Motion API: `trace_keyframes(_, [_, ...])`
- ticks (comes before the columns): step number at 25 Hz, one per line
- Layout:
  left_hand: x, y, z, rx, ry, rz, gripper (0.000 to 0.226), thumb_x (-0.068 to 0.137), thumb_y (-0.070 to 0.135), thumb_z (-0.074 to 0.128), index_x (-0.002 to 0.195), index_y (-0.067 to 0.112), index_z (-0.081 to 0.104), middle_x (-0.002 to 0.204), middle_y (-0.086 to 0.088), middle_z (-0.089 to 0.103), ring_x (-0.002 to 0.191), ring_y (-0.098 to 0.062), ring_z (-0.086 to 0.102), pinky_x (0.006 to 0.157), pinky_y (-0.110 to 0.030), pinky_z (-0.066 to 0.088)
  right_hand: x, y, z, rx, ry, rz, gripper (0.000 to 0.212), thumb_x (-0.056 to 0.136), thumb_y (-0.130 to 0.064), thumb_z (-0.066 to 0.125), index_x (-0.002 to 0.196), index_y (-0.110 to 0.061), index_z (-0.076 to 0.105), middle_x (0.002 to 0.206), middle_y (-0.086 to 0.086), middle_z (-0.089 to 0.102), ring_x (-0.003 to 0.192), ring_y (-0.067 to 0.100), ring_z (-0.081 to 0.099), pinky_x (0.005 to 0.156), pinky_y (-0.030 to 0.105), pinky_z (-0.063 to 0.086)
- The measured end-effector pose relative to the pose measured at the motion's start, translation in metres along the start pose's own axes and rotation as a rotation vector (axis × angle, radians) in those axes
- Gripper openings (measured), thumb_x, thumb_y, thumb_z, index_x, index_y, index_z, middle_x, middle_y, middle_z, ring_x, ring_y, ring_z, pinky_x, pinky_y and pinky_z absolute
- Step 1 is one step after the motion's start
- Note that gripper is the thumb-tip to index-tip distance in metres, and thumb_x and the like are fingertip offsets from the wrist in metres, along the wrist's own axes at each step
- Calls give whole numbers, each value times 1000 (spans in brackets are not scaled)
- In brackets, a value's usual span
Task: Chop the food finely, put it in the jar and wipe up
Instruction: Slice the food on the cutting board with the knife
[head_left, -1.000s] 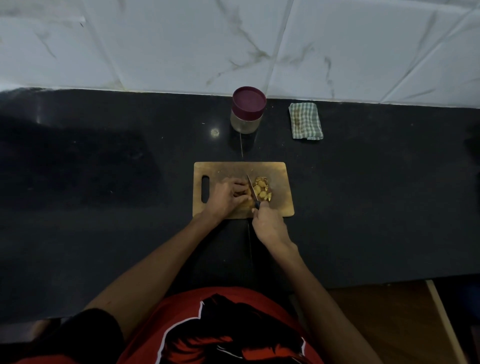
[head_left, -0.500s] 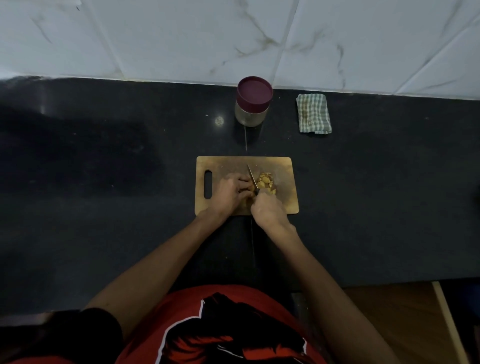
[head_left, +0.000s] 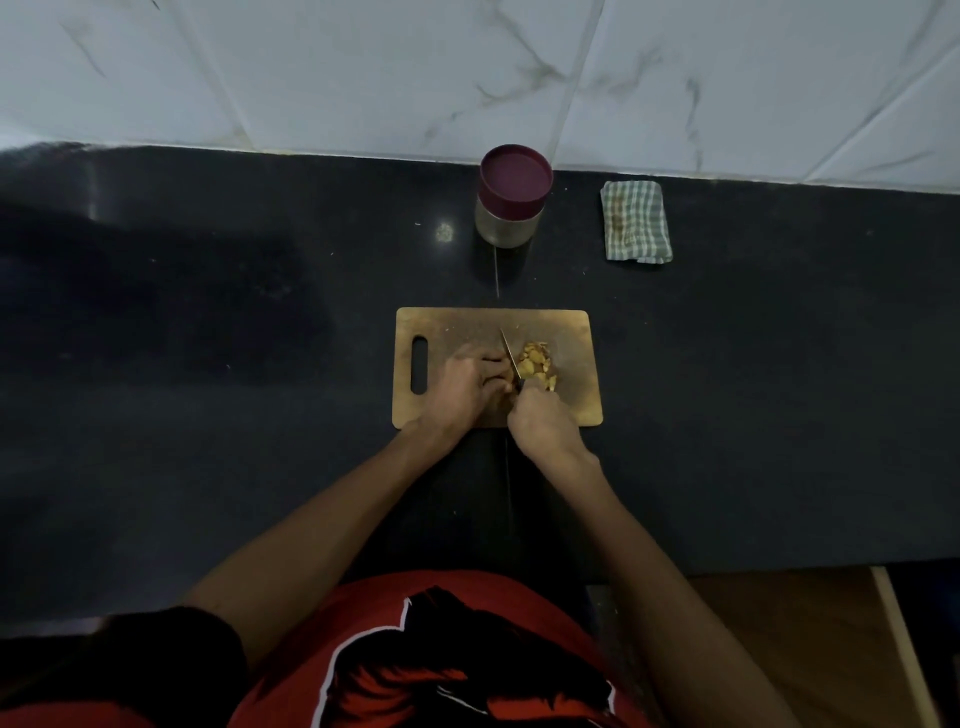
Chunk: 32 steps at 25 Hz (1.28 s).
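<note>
A wooden chopping board (head_left: 571, 332) with a handle slot lies on the black counter. On it sits a small heap of yellowish chopped food (head_left: 535, 364). My right hand (head_left: 543, 428) grips the handle of a knife (head_left: 510, 357), whose blade points away from me along the left side of the heap. My left hand (head_left: 462, 387) has its fingers curled on the board just left of the blade, over a piece of food that I can barely see. A jar (head_left: 511, 200) with a maroon lid on stands behind the board.
A folded green-checked cloth (head_left: 635, 221) lies right of the jar by the white marble-tiled wall (head_left: 467, 73). The black counter (head_left: 208, 364) stretches wide to both sides. A wooden surface (head_left: 800, 644) shows below the counter edge at lower right.
My right hand has shifted back and forth with the knife along the heap's left side. My left hand stays by the blade. My head has tipped slightly.
</note>
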<state>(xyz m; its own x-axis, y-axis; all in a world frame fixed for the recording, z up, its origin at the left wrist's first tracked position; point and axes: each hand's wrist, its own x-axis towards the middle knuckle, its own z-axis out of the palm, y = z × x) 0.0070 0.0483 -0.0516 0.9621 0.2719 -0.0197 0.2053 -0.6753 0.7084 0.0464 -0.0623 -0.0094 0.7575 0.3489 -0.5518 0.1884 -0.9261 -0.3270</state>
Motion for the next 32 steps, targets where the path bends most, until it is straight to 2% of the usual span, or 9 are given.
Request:
trace_keyframes(3, [-2,3,2,12,29,3,18,82,5,67,99,5,73,115,-10,66,111,-26,56,96,-33,43,4,-2,-3,-7,-5,-9,28,99,-11,45,126,-5,49,118,15,62,106,30,62,85,40,51])
trace_keyframes(8, [-1,4,1,2,41,-23,26,82,8,68,107,4,70,120,-7,65,114,-24,54,96,-29,40,-25,20,15,7,-33,33,21,103,-19,41,121,-8,45,115,15,61,104,30,61,77,41,49])
trace_keyframes(11, [-2,3,0,29,24,9,26,82,9,68,107,4,70,120,-8,65,112,-25,55,96,-31,41,-15,12,7,2,-38,51,24,102,-17,42,123,-7,46,116,15,60,106,31,60,75,39,45])
trace_keyframes(14, [-3,6,-3,21,36,42,21,82,6,67,102,4,72,117,-8,66,110,-24,56,97,-31,41,-2,0,1,17,-11,6,30,99,-11,43,128,-3,47,120,18,61,109,33,61,86,42,51])
trace_keyframes(16, [-4,7,-3,-16,59,8,21,81,5,67,102,4,72,116,-7,67,111,-22,56,99,-29,40,-3,5,5,46,-30,21,30,100,-13,43,129,-4,47,121,17,60,109,32,60,89,44,51])
trace_keyframes(22, [1,1,-7,-75,5,-51,34,78,13,74,110,5,68,121,-6,65,112,-18,54,94,-19,36,-19,25,14,95,-45,36,25,104,-26,40,121,-9,46,116,15,59,105,30,59,86,46,49])
trace_keyframes(28, [2,-2,-9,-26,-14,13,32,77,18,75,108,10,70,116,-4,67,106,-17,59,93,-30,47,-22,27,14,87,-58,23,22,105,-27,38,117,-11,47,112,13,60,102,28,60,89,49,50])
trace_keyframes(32, [1,-3,-6,-16,18,80,29,77,16,75,105,11,72,109,-4,70,98,-20,60,84,-34,52,-22,26,12,61,-54,53,22,105,-26,38,117,-11,48,113,12,60,103,28,59,87,47,49])
